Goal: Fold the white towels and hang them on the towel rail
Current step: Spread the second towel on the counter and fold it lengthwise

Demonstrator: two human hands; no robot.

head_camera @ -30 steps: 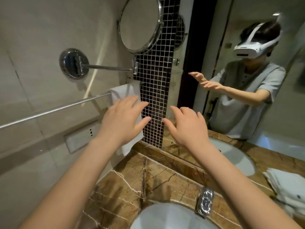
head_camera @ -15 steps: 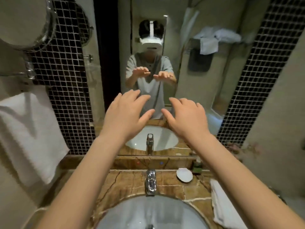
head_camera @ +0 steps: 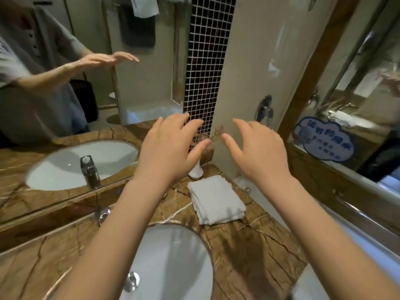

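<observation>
Seen from the person's head looking down, two bare forearms reach forward over a brown veined marble counter (head_camera: pixel 259 252). The left hand (head_camera: pixel 171 148) and right hand (head_camera: pixel 257 152) hang in the air side by side, palms down, fingers spread and gently curved, gripping nothing and touching nothing. On the counter below the gap between them lies a small stack of folded white terry towels (head_camera: pixel 216 200), a soft, nubbly rectangle lying flat. Its long axis runs from about 5 o'clock near the viewer to about 11 o'clock toward the wall. Layered folded edges show along its near short end, which sits just beside the rim of a smooth white oval sink basin (head_camera: pixel 173 267). From the basin's middle the towels lie at about 1 o'clock. Just beyond the far end of the towels, at 11 o'clock from them, stands a small white glossy vase (head_camera: pixel 195 172) with thin pinkish sprigs, partly hidden under the left hand. A strip of black mosaic tiles (head_camera: pixel 205 61) with pale grout rises behind it. At 9 o'clock a wall mirror (head_camera: pixel 140 87) reflects the basin and the person's outstretched arms. At 3 o'clock a blue cloud-shaped sign (head_camera: pixel 322 141) is blurred and unreadable.
</observation>
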